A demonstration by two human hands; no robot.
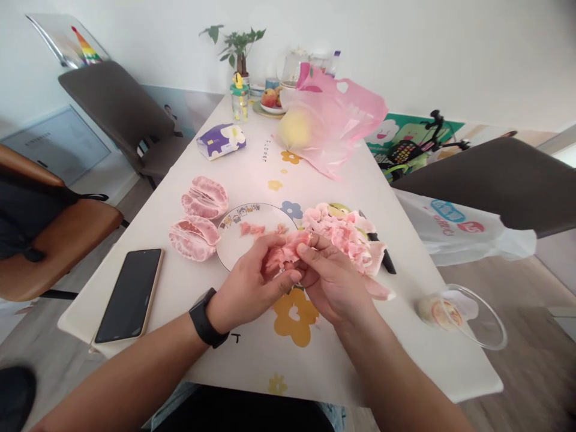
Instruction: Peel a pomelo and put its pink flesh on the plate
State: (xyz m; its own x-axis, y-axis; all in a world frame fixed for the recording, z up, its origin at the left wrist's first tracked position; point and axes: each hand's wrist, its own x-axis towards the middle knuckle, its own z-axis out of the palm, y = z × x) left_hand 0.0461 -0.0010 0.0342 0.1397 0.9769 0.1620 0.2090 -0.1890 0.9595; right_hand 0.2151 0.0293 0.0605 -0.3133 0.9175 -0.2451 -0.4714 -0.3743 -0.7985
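Observation:
A pink pomelo segment (284, 254) is held between my two hands over the near edge of a white plate (231, 252). My left hand (252, 282) curls round it from the left, and the fingers of my right hand (330, 276) pinch its right side. Small pieces of pink pulp (252, 229) lie on the plate. Left of the plate sit two large chunks of peeled pomelo (194, 237), one behind the other. A heap of pomelo peel and membrane (346, 234) lies to the right, with a dark handle (387, 261) sticking out beside it.
A phone (130, 294) lies at the table's left edge, and a clear plastic tub (477, 318) at the right. Farther back are a purple tissue pack (221, 141), a pink plastic bag (346, 120) with a yellow pomelo, a cup (239, 102) and a plant (240, 48). Chairs flank the table.

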